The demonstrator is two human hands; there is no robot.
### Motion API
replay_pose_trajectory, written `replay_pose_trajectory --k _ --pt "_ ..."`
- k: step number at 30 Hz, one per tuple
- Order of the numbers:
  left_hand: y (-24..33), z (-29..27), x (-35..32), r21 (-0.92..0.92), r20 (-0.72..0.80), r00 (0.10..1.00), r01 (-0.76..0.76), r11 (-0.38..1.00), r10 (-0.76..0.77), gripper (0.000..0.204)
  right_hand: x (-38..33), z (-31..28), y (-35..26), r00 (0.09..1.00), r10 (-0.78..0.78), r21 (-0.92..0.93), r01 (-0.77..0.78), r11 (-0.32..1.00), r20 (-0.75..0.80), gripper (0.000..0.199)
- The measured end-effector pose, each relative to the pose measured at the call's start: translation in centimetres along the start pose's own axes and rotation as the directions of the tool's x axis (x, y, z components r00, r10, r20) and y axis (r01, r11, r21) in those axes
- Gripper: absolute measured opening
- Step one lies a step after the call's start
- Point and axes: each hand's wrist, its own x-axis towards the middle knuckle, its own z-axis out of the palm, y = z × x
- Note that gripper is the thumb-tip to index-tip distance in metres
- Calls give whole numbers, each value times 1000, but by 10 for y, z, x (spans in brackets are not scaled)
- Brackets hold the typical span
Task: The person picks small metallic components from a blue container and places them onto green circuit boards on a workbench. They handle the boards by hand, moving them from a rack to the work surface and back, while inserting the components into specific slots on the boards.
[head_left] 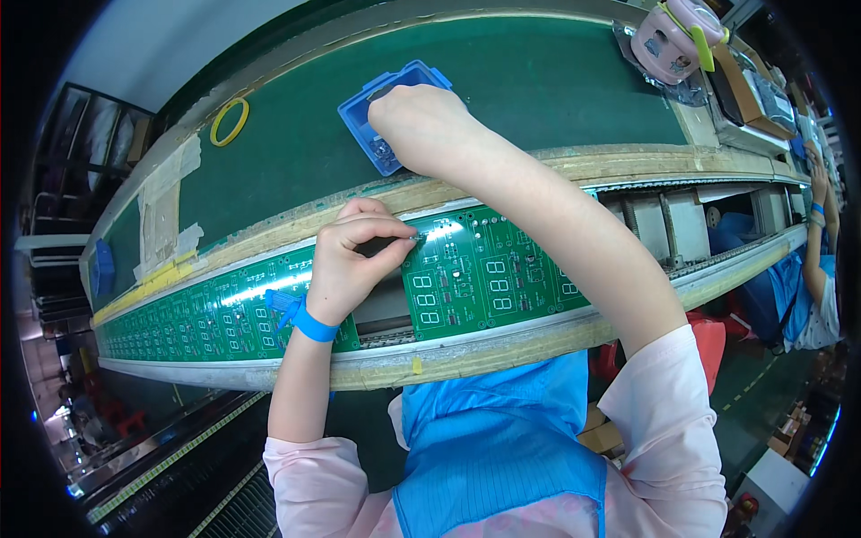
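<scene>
Left hand (352,260): we pinch it nearly closed on a tiny part, too small to identify, at the edge of the green rectangular printed circuit board (484,273).
Right hand (421,125): fingers curled down into the blue plastic parts tray (387,112) beyond the board; contents unclear.
Board: on the rail conveyor, before the green belt (538,81).
Risk: we judge the part could slip into the gap beside the board.

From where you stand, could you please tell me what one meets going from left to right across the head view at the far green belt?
Yellow tape ring → blue parts tray with the right hand reaching into it → pink device at the far right end.
</scene>
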Motion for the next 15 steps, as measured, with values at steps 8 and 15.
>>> replay_pose_trajectory --k 8,15 --pt "-4 3 0 33 -29 999 -22 999 23 14 0 4 -2 998 45 44 -43 998 -50 9" --pt "-5 3 0 76 -7 999 -38 996 38 15 0 4 -3 998 34 51 -32 998 -50 9"
